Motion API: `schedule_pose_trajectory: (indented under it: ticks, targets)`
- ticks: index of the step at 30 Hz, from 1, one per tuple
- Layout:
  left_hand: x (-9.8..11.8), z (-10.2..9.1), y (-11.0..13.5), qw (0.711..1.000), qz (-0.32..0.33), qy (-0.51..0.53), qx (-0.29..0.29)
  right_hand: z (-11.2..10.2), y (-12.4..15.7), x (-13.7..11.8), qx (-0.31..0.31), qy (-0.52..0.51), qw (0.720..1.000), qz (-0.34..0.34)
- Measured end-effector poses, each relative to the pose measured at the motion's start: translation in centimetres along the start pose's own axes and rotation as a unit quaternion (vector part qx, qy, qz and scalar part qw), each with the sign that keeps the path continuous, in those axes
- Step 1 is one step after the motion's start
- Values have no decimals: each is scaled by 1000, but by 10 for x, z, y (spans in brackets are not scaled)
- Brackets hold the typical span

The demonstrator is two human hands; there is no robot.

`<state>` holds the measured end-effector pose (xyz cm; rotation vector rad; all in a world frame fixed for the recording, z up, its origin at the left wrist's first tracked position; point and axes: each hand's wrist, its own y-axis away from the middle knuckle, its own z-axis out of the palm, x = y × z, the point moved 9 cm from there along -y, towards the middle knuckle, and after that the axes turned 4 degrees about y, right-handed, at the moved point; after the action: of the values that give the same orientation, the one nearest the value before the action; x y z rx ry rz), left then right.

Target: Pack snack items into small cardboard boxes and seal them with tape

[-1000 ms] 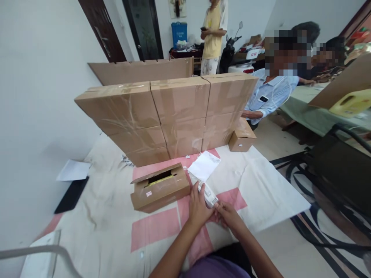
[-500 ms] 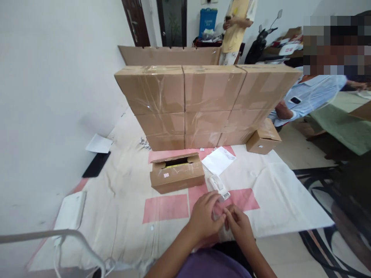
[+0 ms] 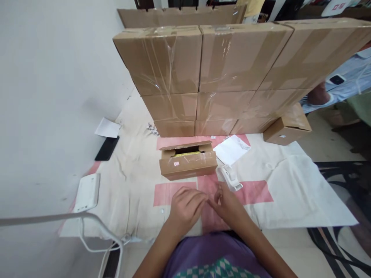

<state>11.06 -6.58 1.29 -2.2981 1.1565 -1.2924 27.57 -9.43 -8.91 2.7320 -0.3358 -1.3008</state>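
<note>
My left hand (image 3: 186, 208) and my right hand (image 3: 228, 202) meet fingertip to fingertip above the cloth, in front of a small carton. Both are closed in a pinch; whatever lies between the fingertips is too small to make out. The brown carton (image 3: 189, 170) has its top flaps partly raised, with a yellow edge showing inside and a small white-and-red label on its front. Just beyond my right hand lies a white tape dispenser (image 3: 230, 177). A white sheet of paper (image 3: 232, 150) rests behind the dispenser, right of the carton.
Taped cartons (image 3: 171, 65) stand stacked like a wall at the back. Another small box (image 3: 287, 129) sits at the right. Along the left wall are a black phone-like slab (image 3: 107, 149), a white device (image 3: 87, 192) and a white cable (image 3: 101, 222). A person's sleeve (image 3: 352, 77) shows far right.
The view has tilted down and shifted left. My hands have moved left, away from the tape dispenser, with their fingertips still together. The carton and paper stay in place.
</note>
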Motion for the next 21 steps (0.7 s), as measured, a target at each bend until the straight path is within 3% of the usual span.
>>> schedule_pose_trajectory:
  ticks: [2, 5, 8, 11, 16, 18, 21]
  targets:
    - [-6, -23, -5, 999, -15, -13, 31, -27, -19, -23, 73, 35, 996, -28]
    - [-24, -57, -23, 998, -46, -25, 42, -62, -50, -87, 165, 127, 960, -188]
    - [-47, -79, -52, 997, -74, -27, 10, -53, -86, -124, 106, 226, 923, -294]
    - [-78, -73, -81, 984, -145, -4, -103, -30, -111, -126, 17, 254, 912, -322]
    - [-110, -40, -108, 951, -161, -35, -262, -19, -113, -117, 7, 252, 915, -314]
    - [-119, -30, -113, 945, -144, -45, -290, -20, -111, -115, 11, 248, 919, -307]
    - [-137, -26, -118, 945, -138, -95, -280, -20, -111, -113, 12, 241, 923, -300]
